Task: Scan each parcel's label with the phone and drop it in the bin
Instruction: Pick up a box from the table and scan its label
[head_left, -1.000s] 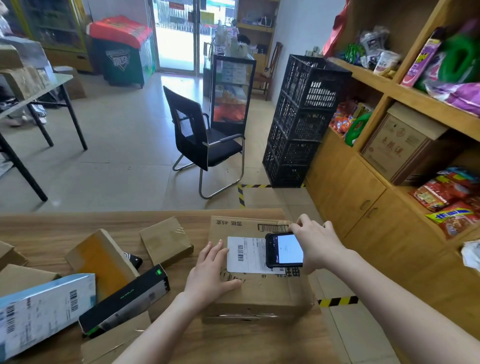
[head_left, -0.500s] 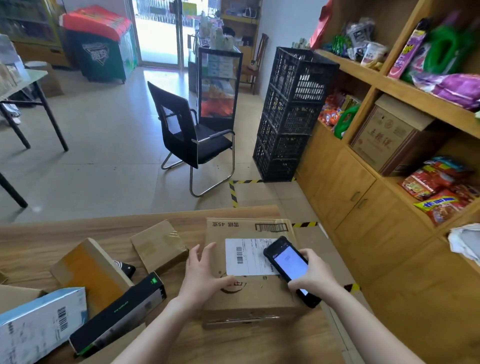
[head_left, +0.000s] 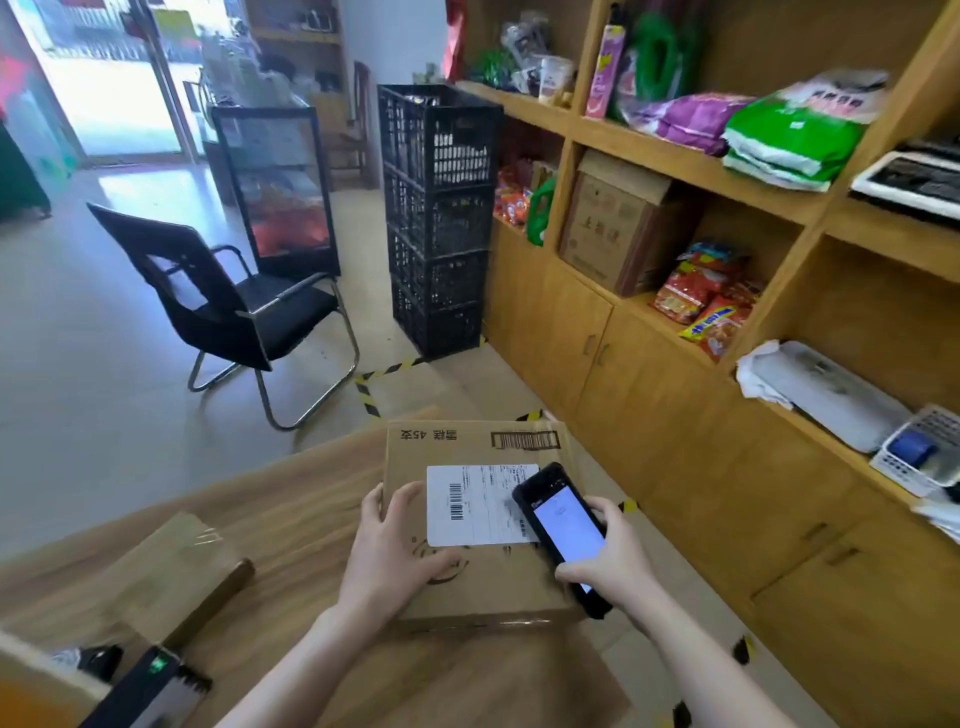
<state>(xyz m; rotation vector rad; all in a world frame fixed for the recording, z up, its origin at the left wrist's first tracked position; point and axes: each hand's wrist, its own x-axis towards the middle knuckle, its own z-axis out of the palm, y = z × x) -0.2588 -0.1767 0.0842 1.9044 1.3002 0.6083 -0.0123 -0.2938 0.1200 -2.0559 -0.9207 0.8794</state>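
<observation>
Taped box (head_left: 171, 577): waits at left on the surface (head_left: 291, 499), apparently unscanned.
Left hand (head_left: 395, 551): fingers spread flat, steadying the parcel (head_left: 467, 447) at the surface's right end.
Label (head_left: 467, 504): faces up; phone (head_left: 563, 525) tilted over its right edge.
Right hand (head_left: 613, 566): fingers wrapped round the phone (scan seemingly under way; drop outstanding).
Crates (head_left: 441, 218): stacked beyond; whether these serve as bin, unclear.
</observation>
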